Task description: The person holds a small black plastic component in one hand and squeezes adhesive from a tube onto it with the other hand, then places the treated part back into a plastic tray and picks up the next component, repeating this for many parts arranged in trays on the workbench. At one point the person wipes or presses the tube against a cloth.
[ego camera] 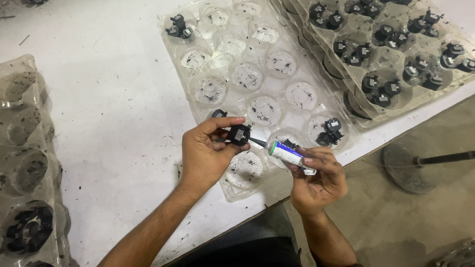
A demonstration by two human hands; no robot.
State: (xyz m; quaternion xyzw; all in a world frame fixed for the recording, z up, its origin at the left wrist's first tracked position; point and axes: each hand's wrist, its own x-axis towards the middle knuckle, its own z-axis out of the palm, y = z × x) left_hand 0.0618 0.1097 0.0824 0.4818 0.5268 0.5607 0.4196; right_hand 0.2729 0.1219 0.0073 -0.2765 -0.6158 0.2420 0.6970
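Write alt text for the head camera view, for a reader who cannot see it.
A person's left hand holds a small black plastic part while the right hand points the dark nozzle of a small white tube at it. Below lies a clear plastic tray of round pockets, mostly empty, on a white table.

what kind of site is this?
Likely a small factory assembly bench: clear plastic blister trays holding many identical small black parts, a grimy white worktable, and a person's left hand holding one part while the right hand applies a small tube.
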